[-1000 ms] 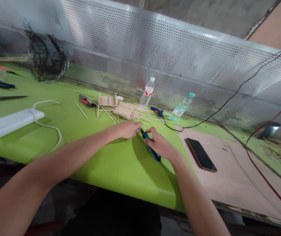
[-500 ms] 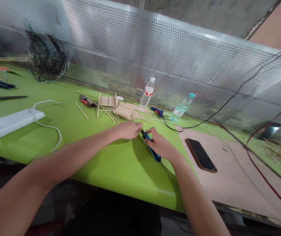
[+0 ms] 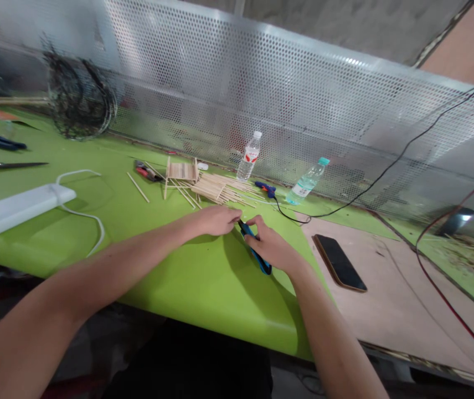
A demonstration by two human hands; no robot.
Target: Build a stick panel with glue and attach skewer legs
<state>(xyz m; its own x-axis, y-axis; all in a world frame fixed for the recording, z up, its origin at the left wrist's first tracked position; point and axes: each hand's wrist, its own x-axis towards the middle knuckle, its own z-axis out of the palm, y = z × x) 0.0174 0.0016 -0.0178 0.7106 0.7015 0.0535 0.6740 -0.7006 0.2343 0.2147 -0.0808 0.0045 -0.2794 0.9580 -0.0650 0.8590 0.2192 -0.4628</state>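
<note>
My right hand (image 3: 271, 244) is wrapped round blue-handled cutters (image 3: 258, 259) resting on the green table (image 3: 158, 277). The cutters' black tip meets the fingertips of my left hand (image 3: 216, 219), which are pinched together on something too small to make out. Just beyond both hands lies a pile of thin wooden sticks (image 3: 220, 191) with a small stick-built frame (image 3: 181, 170) at its left.
A white power bank (image 3: 16, 208) with its cable lies at the left. Two water bottles (image 3: 249, 156) (image 3: 307, 182) stand by the perforated metal screen. A blue glue gun (image 3: 266, 188), a black phone (image 3: 339, 261), red-handled pliers (image 3: 145, 172) and trailing cables are nearby.
Almost nothing differs; both hands stay together at the cutters' tip, with only a slight shift of the fingers.
</note>
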